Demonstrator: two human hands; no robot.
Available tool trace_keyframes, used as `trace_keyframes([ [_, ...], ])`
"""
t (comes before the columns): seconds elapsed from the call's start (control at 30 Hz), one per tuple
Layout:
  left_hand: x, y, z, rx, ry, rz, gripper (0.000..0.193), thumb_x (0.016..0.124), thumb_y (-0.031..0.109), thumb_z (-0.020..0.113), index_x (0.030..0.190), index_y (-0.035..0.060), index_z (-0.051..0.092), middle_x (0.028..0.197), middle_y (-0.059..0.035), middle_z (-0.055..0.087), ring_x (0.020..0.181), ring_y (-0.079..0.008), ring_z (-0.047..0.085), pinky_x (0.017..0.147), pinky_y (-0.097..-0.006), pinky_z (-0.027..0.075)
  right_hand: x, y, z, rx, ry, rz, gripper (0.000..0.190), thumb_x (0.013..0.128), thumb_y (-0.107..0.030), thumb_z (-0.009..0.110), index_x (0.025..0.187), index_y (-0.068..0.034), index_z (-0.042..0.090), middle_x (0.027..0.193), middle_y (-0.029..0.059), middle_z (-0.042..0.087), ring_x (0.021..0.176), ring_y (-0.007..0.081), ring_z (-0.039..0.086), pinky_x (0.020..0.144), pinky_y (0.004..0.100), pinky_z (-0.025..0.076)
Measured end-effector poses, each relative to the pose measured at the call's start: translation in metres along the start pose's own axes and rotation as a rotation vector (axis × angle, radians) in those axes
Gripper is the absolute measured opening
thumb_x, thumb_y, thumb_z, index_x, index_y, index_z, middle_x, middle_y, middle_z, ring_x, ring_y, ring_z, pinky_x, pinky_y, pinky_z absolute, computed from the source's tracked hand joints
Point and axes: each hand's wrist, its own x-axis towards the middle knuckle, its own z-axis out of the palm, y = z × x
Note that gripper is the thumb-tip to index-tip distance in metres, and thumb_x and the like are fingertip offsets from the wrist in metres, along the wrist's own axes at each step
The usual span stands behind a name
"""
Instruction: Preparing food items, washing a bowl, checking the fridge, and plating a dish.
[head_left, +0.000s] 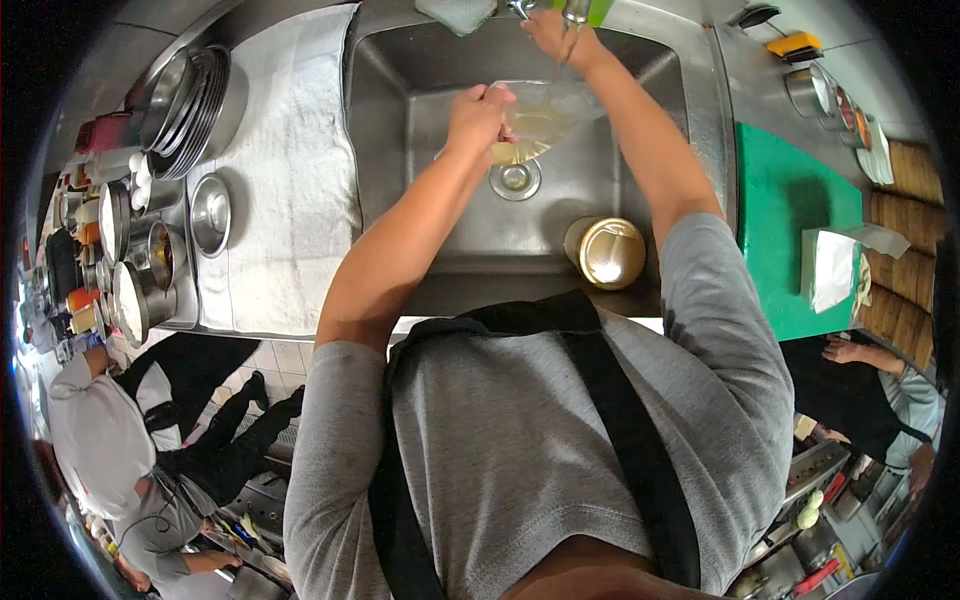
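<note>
Over a stainless steel sink (465, 225), my left hand (480, 116) grips a clear plastic bag (551, 112) with pale yellow liquid at its bottom. The bag hangs above the drain (515, 178). Beyond it, my right hand (559, 34) reaches to the faucet (576, 11) at the sink's far edge; its fingers are near the metal handle (521, 6), and contact is unclear. A thin stream seems to fall from the spout toward the bag. A round container (606, 253) with a shiny top stands in the sink's near right corner.
Left of the sink lies a white towel (289, 172), with a small metal bowl (211, 215) and stacked metal bowls (199, 105) beside it. A green cutting board (795, 225) bearing a white box (829, 266) lies right. People stand behind at left (101, 435) and right (847, 382).
</note>
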Motion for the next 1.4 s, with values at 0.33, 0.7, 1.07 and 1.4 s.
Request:
trace_keyframes([
  [0.33, -0.062, 0.028, -0.034, -0.151, 0.084, 0.076, 0.019, 0.088, 0.021, 0.055, 0.084, 0.0024, 0.057, 0.061, -0.0013, 0.05, 0.045, -0.0102, 0.042, 0.045, -0.029, 0.042, -0.029, -0.03, -0.03, 0.133, -0.452, 0.348, 0.066, 0.083, -0.064, 0.035, 0.108, -0.008, 0.061, 0.093, 0.0128, 0.063, 0.072, 0.0248, 0.061, 0.069, 0.0379, 0.048],
  [0.7, -0.144, 0.081, -0.128, -0.337, 0.206, 0.332, 0.018, 0.088, 0.019, 0.053, 0.086, 0.0014, 0.059, 0.069, -0.0045, 0.056, 0.054, -0.013, 0.051, 0.047, -0.0306, 0.045, -0.098, -0.207, -0.051, 1.013, -0.302, 0.006, 0.035, 0.082, -0.038, 0.063, 0.099, -0.007, 0.06, 0.07, 0.0005, 0.054, 0.057, 0.0083, 0.049, 0.053, 0.0239, 0.04],
  [1.07, -0.224, 0.073, -0.284, -0.033, 0.312, 0.423, 0.024, 0.084, 0.016, 0.058, 0.102, -0.0004, 0.06, 0.091, -0.0043, 0.059, 0.078, -0.0143, 0.057, 0.075, -0.0326, 0.051, -0.061, -0.356, -0.052, 0.843, -0.201, -0.197, 0.026, 0.084, -0.027, 0.063, 0.071, -0.006, 0.056, 0.063, -0.0007, 0.055, 0.048, 0.0059, 0.049, 0.045, 0.0222, 0.039],
  [1.4, -0.233, 0.101, -0.293, 0.829, 0.557, 0.449, 0.024, 0.083, 0.014, 0.052, 0.096, 0.0012, 0.067, 0.063, -0.0042, 0.06, 0.052, -0.0129, 0.058, 0.052, -0.0261, 0.05, -0.056, -0.356, -0.041, 0.688, -0.132, -0.259, 0.027, 0.091, -0.026, 0.049, 0.095, -0.004, 0.063, 0.083, -0.0008, 0.061, 0.055, 0.0085, 0.055, 0.054, 0.0212, 0.046],
])
